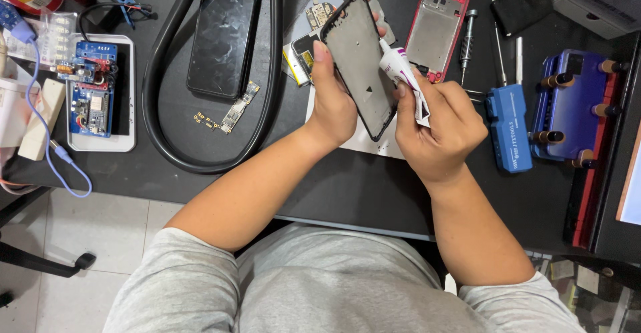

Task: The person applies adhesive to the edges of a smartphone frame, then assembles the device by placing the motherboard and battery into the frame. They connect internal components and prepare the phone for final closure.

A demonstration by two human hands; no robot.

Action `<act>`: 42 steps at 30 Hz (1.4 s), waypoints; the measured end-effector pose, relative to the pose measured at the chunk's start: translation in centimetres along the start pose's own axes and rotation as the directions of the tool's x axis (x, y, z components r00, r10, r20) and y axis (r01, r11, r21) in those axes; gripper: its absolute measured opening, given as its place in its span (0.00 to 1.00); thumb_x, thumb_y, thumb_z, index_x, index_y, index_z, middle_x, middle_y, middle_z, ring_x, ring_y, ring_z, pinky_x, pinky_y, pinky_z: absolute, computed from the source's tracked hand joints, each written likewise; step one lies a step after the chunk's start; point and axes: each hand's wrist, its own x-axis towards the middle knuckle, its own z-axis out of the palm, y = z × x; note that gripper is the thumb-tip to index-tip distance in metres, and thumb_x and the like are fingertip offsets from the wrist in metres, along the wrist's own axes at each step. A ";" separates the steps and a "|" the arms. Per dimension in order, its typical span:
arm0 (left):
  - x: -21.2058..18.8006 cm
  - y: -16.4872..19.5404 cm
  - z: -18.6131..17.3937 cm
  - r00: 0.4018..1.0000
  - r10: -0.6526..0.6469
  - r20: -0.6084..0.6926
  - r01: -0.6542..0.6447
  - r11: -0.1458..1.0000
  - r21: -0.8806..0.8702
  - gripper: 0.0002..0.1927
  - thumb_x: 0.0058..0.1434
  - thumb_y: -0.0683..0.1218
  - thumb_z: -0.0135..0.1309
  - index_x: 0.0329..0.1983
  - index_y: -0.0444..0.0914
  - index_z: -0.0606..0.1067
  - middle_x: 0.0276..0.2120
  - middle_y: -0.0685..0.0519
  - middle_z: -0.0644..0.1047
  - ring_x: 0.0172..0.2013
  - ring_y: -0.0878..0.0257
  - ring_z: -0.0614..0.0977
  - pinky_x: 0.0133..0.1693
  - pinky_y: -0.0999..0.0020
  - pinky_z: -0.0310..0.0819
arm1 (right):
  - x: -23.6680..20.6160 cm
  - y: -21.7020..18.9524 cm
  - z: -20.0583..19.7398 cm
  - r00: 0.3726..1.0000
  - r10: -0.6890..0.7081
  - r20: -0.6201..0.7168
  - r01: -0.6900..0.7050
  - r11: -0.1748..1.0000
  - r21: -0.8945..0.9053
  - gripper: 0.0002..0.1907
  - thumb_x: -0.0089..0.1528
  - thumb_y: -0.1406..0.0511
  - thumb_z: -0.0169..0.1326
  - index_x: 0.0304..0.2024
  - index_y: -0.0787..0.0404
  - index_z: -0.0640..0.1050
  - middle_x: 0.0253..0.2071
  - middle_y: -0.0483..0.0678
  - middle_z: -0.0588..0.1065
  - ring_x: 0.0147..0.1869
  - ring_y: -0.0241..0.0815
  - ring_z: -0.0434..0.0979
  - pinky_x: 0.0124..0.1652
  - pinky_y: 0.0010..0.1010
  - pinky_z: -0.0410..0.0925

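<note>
Frame in my left hand (334, 103), the black phone frame (360, 63) tilted above the black table (347, 186), thumb and fingers clamped on its long edges. My right hand (437, 129) squeezes the small white glue tube (400, 69), nozzle at the right rim. It looks thin, light, probably bendy, so edges only.

We see the bench under bright, even light from overhead, with only soft, short shadows beneath the left hand (332, 103) and right hand (437, 129). The black phone screen (223, 36) throws back pale smeared glare, and the black hose (157, 99) carries a thin sheen. Focus is sharp across the middle; the grey shirt (320, 286) near the bottom edge is slightly soft. Straight lines bow a little toward the corners, and the dark tabletop (347, 186) swallows detail
</note>
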 end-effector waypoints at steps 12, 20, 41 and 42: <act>0.4 -0.2 -0.4 0.998 0.004 -0.067 -0.006 1.000 -0.022 0.39 0.79 0.70 0.26 0.76 0.37 0.58 0.56 0.50 0.70 0.57 0.63 0.71 0.63 0.65 0.63 | 0.1 0.2 -0.1 0.999 0.018 0.046 -0.019 0.999 0.033 0.13 0.64 0.77 0.68 0.51 0.70 0.82 0.34 0.53 0.75 0.33 0.44 0.76 0.32 0.29 0.69; 0.7 -0.3 -0.6 0.993 0.013 -0.118 -0.012 1.000 0.012 0.39 0.78 0.70 0.26 0.76 0.37 0.58 0.59 0.51 0.70 0.58 0.63 0.72 0.64 0.66 0.66 | 0.0 0.3 -0.2 0.998 0.017 0.064 -0.019 0.999 0.035 0.12 0.64 0.77 0.67 0.50 0.70 0.82 0.34 0.53 0.75 0.33 0.44 0.76 0.34 0.30 0.69; 1.8 -0.2 -0.8 0.980 0.064 -0.188 -0.077 0.995 -0.065 0.36 0.81 0.67 0.23 0.72 0.37 0.64 0.56 0.51 0.73 0.56 0.61 0.74 0.60 0.64 0.69 | -0.1 1.1 -1.7 0.993 0.108 0.040 -0.111 0.989 0.097 0.10 0.67 0.76 0.66 0.50 0.71 0.81 0.37 0.54 0.76 0.35 0.44 0.78 0.32 0.28 0.69; 2.0 -0.3 -0.8 0.979 0.071 -0.193 -0.090 0.992 -0.090 0.36 0.82 0.67 0.23 0.71 0.36 0.65 0.55 0.51 0.73 0.55 0.60 0.75 0.60 0.63 0.69 | -0.1 1.2 -1.6 0.996 0.080 0.034 -0.083 0.994 0.075 0.11 0.66 0.76 0.67 0.50 0.71 0.81 0.37 0.54 0.76 0.36 0.45 0.77 0.33 0.29 0.68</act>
